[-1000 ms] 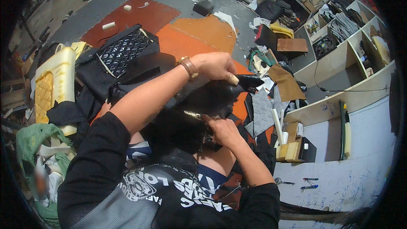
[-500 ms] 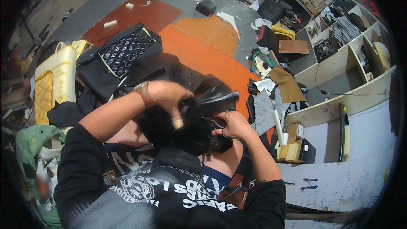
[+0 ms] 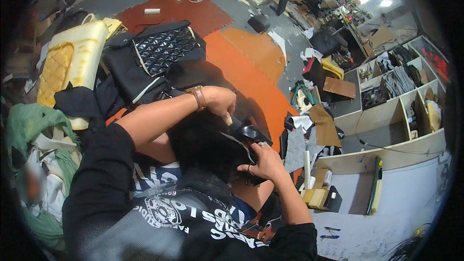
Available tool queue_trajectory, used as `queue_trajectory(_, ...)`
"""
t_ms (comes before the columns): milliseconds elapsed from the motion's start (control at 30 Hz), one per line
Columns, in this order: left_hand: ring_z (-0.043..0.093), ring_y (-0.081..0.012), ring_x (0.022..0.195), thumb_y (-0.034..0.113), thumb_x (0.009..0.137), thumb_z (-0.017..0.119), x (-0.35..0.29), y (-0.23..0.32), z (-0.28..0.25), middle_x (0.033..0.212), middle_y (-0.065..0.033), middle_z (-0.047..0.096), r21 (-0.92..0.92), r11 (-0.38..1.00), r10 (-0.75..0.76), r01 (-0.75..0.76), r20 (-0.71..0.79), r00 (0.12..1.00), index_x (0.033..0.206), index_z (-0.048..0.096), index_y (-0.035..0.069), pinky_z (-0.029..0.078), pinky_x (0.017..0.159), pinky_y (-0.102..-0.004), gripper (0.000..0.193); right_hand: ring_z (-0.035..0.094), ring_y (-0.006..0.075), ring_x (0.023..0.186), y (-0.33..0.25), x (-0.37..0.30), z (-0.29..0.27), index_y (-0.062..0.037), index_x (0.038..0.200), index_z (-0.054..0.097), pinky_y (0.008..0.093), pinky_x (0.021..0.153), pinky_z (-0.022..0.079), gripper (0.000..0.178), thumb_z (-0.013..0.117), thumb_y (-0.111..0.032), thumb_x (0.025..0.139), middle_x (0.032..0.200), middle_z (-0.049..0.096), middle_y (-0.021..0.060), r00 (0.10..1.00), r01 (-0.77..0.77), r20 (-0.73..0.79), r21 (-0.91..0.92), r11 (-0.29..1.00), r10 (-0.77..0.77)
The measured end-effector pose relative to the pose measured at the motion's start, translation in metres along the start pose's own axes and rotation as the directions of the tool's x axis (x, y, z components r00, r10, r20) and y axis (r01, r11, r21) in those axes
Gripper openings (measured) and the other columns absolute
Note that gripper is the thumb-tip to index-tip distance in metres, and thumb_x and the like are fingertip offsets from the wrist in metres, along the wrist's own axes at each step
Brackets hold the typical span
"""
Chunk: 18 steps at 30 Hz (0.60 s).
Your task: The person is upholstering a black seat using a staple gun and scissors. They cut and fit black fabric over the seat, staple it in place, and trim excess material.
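A black piece [image 3: 198,135] lies across my lap, with a glossy black cover [image 3: 250,131] along its right side. My left hand [image 3: 220,102], below a brown-strapped watch, is closed on the black cover from above, and its thumb tip looks pale, as if taped. Lower and to the right, my right hand [image 3: 266,162] grips the cover's edge between fingers and thumb. A thin light strip along that edge runs toward the right fingers. Whatever lies under the folds is hidden.
A black quilted seat cover [image 3: 166,50] lies ahead on the left, beside a yellowed foam cushion [image 3: 77,63]. Orange sheet material [image 3: 232,58] covers the floor ahead. A green sack [image 3: 36,125] stands at my left. On the right are scraps [image 3: 299,140] and a white shelf unit [image 3: 377,140].
My left hand has come down and right onto the black cover, from raised above it. The right hand stays at the cover's edge. The view has shifted a little.
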<state>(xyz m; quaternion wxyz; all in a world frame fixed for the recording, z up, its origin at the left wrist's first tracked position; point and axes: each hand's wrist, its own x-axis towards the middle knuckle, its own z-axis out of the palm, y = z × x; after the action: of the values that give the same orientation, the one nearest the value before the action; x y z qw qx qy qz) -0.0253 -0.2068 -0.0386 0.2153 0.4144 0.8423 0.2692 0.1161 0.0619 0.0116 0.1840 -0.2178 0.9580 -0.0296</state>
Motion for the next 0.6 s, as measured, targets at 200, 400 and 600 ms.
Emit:
queue_trajectory(200, 0.072, -0.0296, 0.074, 0.038, 0.08, 0.088, 0.003, -0.002, 0.0, 0.079, -0.0131, 0.075, -0.058, 0.997, 0.051, -0.051, -0.006, 0.999, 0.094, 0.08, 0.004, 0.054, 0.07, -0.0439, 0.037, 0.068, 0.0408, 0.112, -0.009, 0.0, 0.005, -0.0121, 0.137, 0.066, 0.0488, 0.095, 0.055, 0.082, 0.086, -0.061, 0.075, 0.116, 0.07, 0.0211, 0.998, -0.029, -0.054, -0.01, 1.0, 0.028)
queue_trajectory(400, 0.074, -0.0292, 0.086, 0.037, 0.077, 0.09, 0.004, 0.001, 0.0, 0.089, -0.014, 0.078, -0.037, 0.999, -0.004, 0.004, 0.004, 1.0, 0.1, 0.08, 0.004, 0.057, 0.077, -0.0426, 0.041, 0.068, 0.0407, 0.11, -0.009, -0.002, -0.001, -0.0108, 0.138, 0.065, 0.0484, 0.094, 0.055, 0.083, 0.087, -0.059, 0.074, 0.114, 0.07, 0.0221, 0.998, -0.056, 0.008, 0.028, 0.998, 0.055)
queue_trajectory(600, 0.075, -0.0263, 0.092, 0.041, 0.088, 0.083, -0.058, -0.005, -0.02, 0.1, -0.0147, 0.078, -0.244, 0.97, -0.048, -0.012, -0.239, 0.97, 0.121, 0.074, 0.003, 0.058, 0.085, -0.0383, 0.051, 0.069, 0.0402, 0.11, 0.013, -0.036, -0.006, -0.0111, 0.146, 0.06, 0.0482, 0.094, 0.055, 0.088, 0.087, -0.057, 0.075, 0.113, 0.071, 0.0214, 0.986, -0.162, -0.017, 0.123, 0.979, 0.166)
